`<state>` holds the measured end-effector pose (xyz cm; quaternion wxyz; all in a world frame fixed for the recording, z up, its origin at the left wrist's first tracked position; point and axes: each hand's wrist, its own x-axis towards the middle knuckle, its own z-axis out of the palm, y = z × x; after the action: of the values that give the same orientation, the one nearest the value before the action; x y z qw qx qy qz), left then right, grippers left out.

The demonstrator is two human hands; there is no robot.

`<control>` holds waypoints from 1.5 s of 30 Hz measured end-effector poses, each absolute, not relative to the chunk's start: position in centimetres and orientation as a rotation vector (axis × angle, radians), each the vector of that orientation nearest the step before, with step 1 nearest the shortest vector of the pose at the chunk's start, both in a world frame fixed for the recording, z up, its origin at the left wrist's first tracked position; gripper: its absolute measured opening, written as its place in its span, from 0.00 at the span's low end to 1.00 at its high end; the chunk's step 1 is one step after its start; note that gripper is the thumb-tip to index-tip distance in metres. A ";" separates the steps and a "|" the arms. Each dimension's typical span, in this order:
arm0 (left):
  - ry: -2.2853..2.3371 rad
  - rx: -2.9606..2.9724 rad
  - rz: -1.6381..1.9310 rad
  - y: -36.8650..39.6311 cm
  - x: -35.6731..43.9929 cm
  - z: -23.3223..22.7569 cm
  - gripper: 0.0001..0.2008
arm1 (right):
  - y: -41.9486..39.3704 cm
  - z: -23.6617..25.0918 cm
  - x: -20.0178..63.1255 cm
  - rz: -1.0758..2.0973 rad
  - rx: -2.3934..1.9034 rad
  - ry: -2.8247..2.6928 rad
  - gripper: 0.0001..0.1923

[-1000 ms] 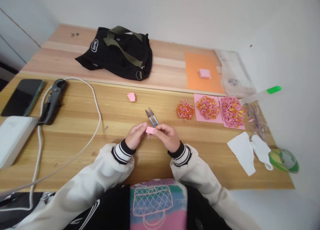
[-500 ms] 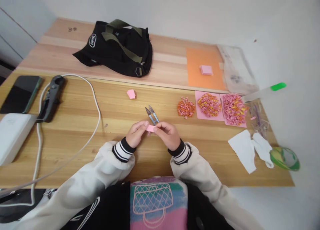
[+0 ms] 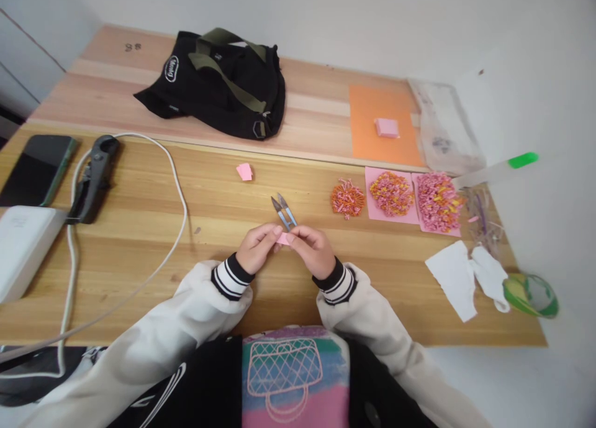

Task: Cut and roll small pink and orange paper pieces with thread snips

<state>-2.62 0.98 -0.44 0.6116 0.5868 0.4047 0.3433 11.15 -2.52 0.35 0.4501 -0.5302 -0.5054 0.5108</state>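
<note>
Between my two hands is a small pink paper strip [image 3: 284, 238], pinched at both ends. My left hand [image 3: 257, 246] is closed, its thumb pressing the strip's left end. My right hand [image 3: 313, 249] grips the other end with thumb and fingers. Just beyond my fingertips lie thread snips [image 3: 284, 212], blades pointing away from me and handles partly hidden by my right hand. Farther off, a few pink paper pieces [image 3: 244, 171] rest on the wooden table [image 3: 218, 217].
To the right sit a loose pile of small rolled pieces [image 3: 347, 198] and two heaps [image 3: 392, 194] on pink sheets. White tissue [image 3: 454, 279] and a green container [image 3: 531, 295] lie near the right edge. A black bag [image 3: 223, 86], cable [image 3: 179, 195], phone [image 3: 37, 169] and white box [image 3: 28, 248] are left.
Less of the pink strip shows between my fingertips now, as my left hand has shifted slightly right toward my right hand. The camera view has moved a little.
</note>
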 end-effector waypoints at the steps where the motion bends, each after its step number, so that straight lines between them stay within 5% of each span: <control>1: 0.924 1.345 0.797 1.0 -2.6 -0.5 0.22 | -2.5 0.3 11.1 1.267 -1.307 -1.259 0.11; 45: 0.817 1.273 0.763 0.9 -2.6 -1.0 0.23 | -2.6 0.5 10.7 1.273 -1.328 -1.187 0.10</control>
<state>-2.63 0.91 -1.00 0.6621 0.5632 0.3613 0.3374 10.75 -2.64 0.49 0.4586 -0.5391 -0.4817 0.5168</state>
